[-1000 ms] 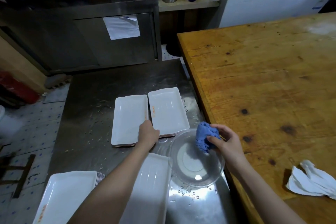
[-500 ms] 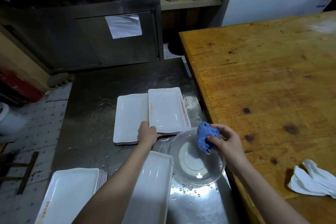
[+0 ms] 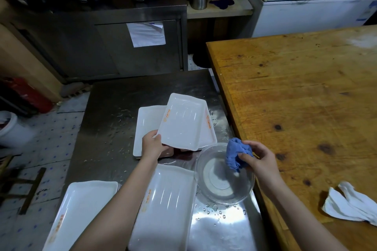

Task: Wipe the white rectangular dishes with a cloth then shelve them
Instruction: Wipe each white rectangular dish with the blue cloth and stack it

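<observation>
My left hand (image 3: 153,145) grips the near left corner of a wet white rectangular dish (image 3: 181,122), lifted and tilted above two stacks of like dishes (image 3: 145,126) on the steel counter (image 3: 114,104). My right hand (image 3: 259,157) holds a crumpled blue cloth (image 3: 234,153) over a clear glass bowl (image 3: 224,179). More white rectangular dishes lie close to me: one (image 3: 167,206) under my left forearm and a stack (image 3: 81,208) at the lower left.
A wooden table (image 3: 306,91) fills the right side, with a white cloth (image 3: 350,204) near its front edge. Water drops dot the counter by the bowl. A steel cabinet (image 3: 122,47) with pots on top stands behind, and a white chest freezer (image 3: 312,6) at the back right.
My left hand has taken the top dish off the right stack and raised it, tilting it toward me. My right hand with the blue cloth has stayed over the bowl.
</observation>
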{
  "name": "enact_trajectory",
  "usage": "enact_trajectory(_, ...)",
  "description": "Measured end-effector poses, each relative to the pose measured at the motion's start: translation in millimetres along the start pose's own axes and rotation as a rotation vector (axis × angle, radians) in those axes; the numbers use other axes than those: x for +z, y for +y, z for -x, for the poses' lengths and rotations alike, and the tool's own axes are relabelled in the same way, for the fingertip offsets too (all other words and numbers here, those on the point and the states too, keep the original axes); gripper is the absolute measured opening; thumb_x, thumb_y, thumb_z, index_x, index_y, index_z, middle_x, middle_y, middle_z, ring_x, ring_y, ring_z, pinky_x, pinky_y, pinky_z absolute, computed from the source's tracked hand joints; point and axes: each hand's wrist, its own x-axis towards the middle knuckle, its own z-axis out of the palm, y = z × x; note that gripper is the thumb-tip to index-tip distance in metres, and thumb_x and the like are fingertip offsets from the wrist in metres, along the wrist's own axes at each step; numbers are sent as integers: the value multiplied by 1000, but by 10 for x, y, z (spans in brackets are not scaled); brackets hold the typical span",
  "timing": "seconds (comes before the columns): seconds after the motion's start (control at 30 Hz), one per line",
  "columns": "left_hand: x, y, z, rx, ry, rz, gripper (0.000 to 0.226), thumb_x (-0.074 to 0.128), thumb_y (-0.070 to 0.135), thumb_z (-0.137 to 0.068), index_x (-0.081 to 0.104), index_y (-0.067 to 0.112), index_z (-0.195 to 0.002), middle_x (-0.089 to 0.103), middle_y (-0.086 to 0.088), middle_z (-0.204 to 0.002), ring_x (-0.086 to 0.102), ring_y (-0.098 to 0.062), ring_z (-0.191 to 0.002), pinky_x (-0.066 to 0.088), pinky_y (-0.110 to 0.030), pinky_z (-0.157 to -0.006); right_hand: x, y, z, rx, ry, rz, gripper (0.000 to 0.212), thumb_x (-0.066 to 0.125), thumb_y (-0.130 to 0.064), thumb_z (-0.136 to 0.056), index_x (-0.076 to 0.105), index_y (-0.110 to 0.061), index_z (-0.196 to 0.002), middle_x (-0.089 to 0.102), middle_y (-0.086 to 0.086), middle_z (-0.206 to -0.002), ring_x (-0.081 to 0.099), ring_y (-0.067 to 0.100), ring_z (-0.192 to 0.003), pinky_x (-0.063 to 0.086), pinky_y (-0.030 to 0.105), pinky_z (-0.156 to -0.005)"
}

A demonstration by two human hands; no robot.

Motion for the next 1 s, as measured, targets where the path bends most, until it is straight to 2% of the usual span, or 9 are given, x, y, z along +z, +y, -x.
enact_trajectory(0.1,-120,135,97,13,6,28,24,42,4,-97,61,13,-87,63,-8,-95,60,-27,-93,56,-32,-70,17,-48,47,-7,-1,-28,30,64,13,-76,63,-10,-96,64,10,-99,63,15,-82,57,23,-60)
enact_trajectory(0.23,-322,206,116,-17,-13,3,27,36,8,-100,63,6,-100,65,-15,-104,65,-32,-96,55,-27,-53,53,-89,80,-27,-5,-38,30,65,12,-76,63,-12,-94,64,12,-100,63,17,-84,53,18,-56)
enact_trajectory(0.3,-425,221,151,-27,-61,-18,29,34,9,-99,62,1,-102,66,-17,-98,67,-35,-88,57,-30,-50,79,-104,94,-26,-17,-29,31,66,10,-76,64,-15,-94,63,11,-102,64,21,-89,54,21,-56)
enact_trajectory(0.37,-518,228,172,-17,-125,-37,29,35,10,-99,60,-3,-98,65,-17,-91,67,-33,-81,60,-37,-56,120,-130,121,-17,-23,-40,30,66,10,-76,64,-13,-96,62,11,-103,63,23,-90,55,22,-56)
enact_trajectory(0.47,-624,256,224,26,-160,-117,23,36,11,-98,58,6,-90,54,-12,-73,53,-20,-58,46,-22,-46,195,-176,176,-25,-30,-61,31,65,11,-77,62,-7,-102,62,11,-102,63,22,-87,56,23,-57)
enact_trajectory(0.53,-675,271,259,42,-166,-172,26,38,14,-98,60,3,-90,53,-6,-63,48,-14,-49,38,-18,-43,241,-192,213,-34,-46,-71,30,64,12,-77,63,-9,-98,62,10,-101,64,19,-84,56,23,-56)
enact_trajectory(0.7,-736,308,362,107,-169,-239,34,37,25,-103,54,6,-82,51,-8,-64,44,-17,-53,29,-19,-44,322,-146,268,-22,-71,-84,30,65,11,-77,63,-14,-94,62,14,-105,64,26,-88,54,24,-54)
enact_trajectory(0.83,-754,364,444,172,-148,-254,31,38,27,-101,49,10,-77,43,-11,-72,36,-18,-61,21,-27,-51,412,-129,315,-18,-92,-73,29,66,9,-77,63,-16,-92,63,15,-103,65,26,-84,53,23,-53)
enact_trajectory(1.0,-782,459,544,255,-125,-288,41,44,29,-99,56,-3,-76,51,-17,-71,46,-23,-66,30,-31,-60,523,-140,354,-14,-113,-52,29,66,8,-77,64,-17,-90,64,10,-100,66,23,-83,55,27,-56)
